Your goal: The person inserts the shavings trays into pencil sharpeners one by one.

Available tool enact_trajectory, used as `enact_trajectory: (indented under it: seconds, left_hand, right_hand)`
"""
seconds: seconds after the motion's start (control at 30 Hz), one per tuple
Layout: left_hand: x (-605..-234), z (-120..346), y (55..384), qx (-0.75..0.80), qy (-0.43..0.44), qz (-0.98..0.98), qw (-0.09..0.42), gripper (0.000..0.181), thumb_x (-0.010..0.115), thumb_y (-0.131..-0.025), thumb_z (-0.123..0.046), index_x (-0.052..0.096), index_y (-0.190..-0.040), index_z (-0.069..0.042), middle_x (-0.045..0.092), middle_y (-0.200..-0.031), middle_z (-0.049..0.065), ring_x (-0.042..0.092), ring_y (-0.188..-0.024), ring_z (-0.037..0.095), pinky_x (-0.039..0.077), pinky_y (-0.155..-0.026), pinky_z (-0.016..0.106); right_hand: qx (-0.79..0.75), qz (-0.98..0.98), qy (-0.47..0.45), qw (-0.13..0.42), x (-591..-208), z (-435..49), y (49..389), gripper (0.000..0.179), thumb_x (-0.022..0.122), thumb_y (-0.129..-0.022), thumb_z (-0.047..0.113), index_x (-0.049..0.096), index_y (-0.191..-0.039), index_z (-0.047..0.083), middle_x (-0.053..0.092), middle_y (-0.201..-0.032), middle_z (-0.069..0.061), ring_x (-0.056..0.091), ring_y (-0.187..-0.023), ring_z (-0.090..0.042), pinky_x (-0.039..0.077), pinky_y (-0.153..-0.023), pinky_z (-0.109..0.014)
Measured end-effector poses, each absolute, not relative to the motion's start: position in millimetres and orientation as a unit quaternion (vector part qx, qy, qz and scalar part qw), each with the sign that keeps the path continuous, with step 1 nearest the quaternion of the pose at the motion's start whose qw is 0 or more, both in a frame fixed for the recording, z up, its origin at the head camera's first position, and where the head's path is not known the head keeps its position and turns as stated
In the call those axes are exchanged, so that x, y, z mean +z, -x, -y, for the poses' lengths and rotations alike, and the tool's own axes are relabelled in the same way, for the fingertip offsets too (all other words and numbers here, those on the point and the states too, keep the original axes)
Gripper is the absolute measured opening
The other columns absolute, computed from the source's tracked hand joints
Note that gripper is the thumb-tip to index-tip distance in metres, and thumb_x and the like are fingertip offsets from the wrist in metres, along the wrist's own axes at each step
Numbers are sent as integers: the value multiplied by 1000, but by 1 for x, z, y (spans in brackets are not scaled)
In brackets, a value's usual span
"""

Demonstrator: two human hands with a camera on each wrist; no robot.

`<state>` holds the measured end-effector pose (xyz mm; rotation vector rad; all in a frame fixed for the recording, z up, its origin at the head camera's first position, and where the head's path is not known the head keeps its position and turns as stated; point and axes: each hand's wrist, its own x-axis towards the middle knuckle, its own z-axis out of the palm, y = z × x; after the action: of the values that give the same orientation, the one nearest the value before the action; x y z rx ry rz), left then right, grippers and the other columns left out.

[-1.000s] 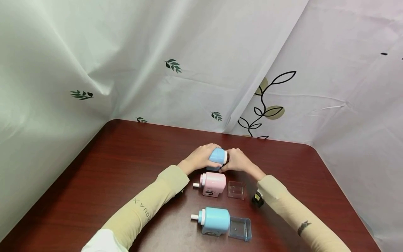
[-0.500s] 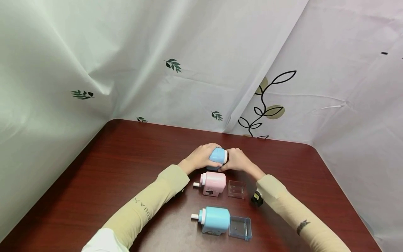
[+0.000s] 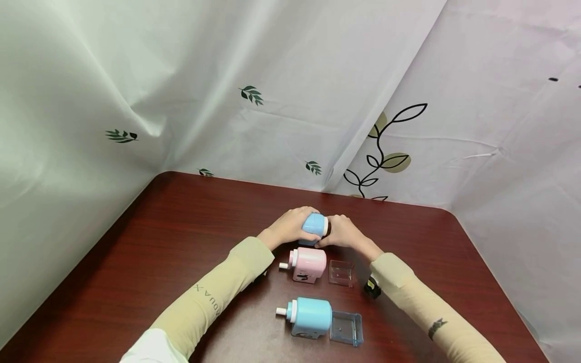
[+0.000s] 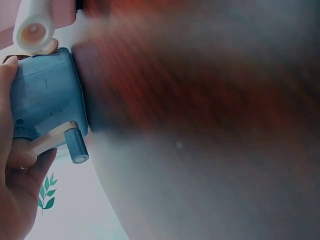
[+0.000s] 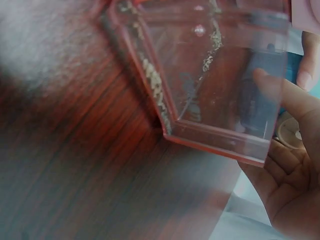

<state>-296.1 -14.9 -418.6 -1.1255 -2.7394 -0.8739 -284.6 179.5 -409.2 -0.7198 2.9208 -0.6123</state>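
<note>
In the head view my left hand [image 3: 290, 225] grips a blue pencil sharpener [image 3: 313, 224] from its left side, at the far middle of the table. Its crank handle [image 4: 77, 145] hangs by my palm in the left wrist view. My right hand [image 3: 343, 231] is at the sharpener's right end. In the right wrist view its thumb and fingers pinch a dark blue see-through drawer [image 5: 255, 102], partly veiled by a clear pinkish drawer [image 5: 210, 100] in front. Nearer stands a pink pencil sharpener [image 3: 309, 264], its crank pointing left, with that clear drawer beside it.
A light-blue pencil sharpener [image 3: 312, 317] stands nearest the front, its bluish drawer [image 3: 346, 328] out at its right. Shavings cling inside the pinkish drawer. The dark wooden table [image 3: 199, 217] meets a white patterned curtain [image 3: 272, 131] behind.
</note>
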Motion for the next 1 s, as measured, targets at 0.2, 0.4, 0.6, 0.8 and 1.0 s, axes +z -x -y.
enact_trajectory:
  seconds: [0.2,0.4,0.6,0.8,1.0]
  left_hand:
    - [-419,16,297,-287,360,888,13,62,77,-79,-38,52,-128,-9,60,-120,8,58,-98,19,49,-86,33]
    - [-418,16,295,-272,360,893,4,62,75,-80,-40,51,-130,-10,59,-122,7,57,-100,18,49,-87,33]
    - [-416,17,295,-256,360,897,16,76,75,-80,-43,44,-139,-8,54,-133,12,54,-112,23,47,-94,37]
    - [-414,18,297,-253,360,897,36,81,76,-78,-46,43,-142,-9,53,-134,11,53,-114,22,47,-95,37]
    - [-410,17,295,-259,353,898,47,77,75,-78,-49,46,-139,-11,54,-132,8,52,-114,21,46,-94,36]
  right_hand:
    - [-212,-948,235,39,-411,-180,282,58,87,-64,36,67,-108,4,71,-94,-7,65,-80,-16,53,-70,-32]
    - [-228,-945,230,43,-414,-183,281,57,88,-64,36,67,-108,5,71,-94,-6,65,-79,-13,53,-68,-29]
    - [-249,-940,227,45,-413,-183,280,58,88,-65,35,67,-110,4,72,-95,-6,66,-79,-12,53,-69,-29]
    - [-258,-936,236,43,-413,-184,281,61,87,-66,34,67,-115,4,73,-99,-7,67,-83,-13,54,-72,-30]
    - [-249,-939,234,45,-410,-187,279,66,86,-67,37,65,-120,4,72,-105,-9,68,-91,-18,55,-78,-34]
